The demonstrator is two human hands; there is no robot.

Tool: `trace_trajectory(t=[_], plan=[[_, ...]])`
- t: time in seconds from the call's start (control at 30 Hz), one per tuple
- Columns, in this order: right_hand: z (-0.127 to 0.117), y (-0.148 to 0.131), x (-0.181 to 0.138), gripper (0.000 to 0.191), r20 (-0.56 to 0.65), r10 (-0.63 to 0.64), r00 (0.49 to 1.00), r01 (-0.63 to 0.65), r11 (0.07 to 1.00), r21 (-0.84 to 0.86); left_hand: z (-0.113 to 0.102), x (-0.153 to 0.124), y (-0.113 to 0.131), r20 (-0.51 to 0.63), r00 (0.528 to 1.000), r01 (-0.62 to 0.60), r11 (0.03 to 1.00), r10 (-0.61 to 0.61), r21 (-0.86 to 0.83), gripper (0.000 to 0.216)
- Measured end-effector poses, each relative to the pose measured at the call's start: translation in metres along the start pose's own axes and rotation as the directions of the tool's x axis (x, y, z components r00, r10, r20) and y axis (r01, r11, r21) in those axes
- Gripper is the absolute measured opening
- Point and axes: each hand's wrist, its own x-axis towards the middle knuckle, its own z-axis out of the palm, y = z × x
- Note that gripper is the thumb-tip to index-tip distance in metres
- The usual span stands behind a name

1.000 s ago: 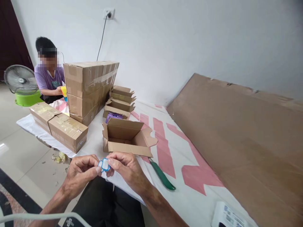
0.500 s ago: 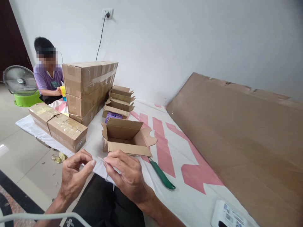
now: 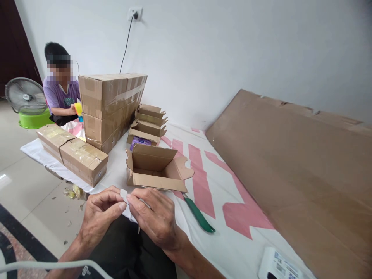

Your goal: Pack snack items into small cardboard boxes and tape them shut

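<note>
Over my lap, close to the table's near edge, my two hands meet at the fingertips. Between them is a small, flat white piece, thin like paper or plastic; its exact kind is unclear. My right hand pinches it with thumb and forefinger, and a pale strip shows between the fingers. My left hand is closed, thumb and forefinger pinched at the piece's left edge. Just beyond stands an open cardboard box with its flaps up. A green-handled knife lies beside it, blade mostly hidden by the box.
Taped cartons are stacked at the back left, with a long carton in front. More open boxes and a purple packet stand behind. A large cardboard sheet leans right. Beyond sit a person and a fan.
My left hand has moved right, closing the gap to my right hand. The white piece now stands more upright between the fingertips. The view has shifted slightly.
</note>
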Motion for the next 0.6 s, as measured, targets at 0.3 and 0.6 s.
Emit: trace_trajectory(t=[0.3, 0.6], plan=[[0.0016, 0.0001, -0.0014, 0.017, -0.007, -0.003, 1.000, 0.003, 1.000, 0.003, -0.0022, -0.0002, 0.0006, 0.010, 1.000, 0.028, 0.999, -0.028, 0.019, 0.020], [0.0010, 0.0006, -0.0022, 0.021, 0.014, 0.000, 1.000, 0.000, 1.000, 0.021, 0.0002, 0.0006, 0.0027, 0.015, 0.999, 0.051, 0.999, -0.050, -0.002, 0.023]])
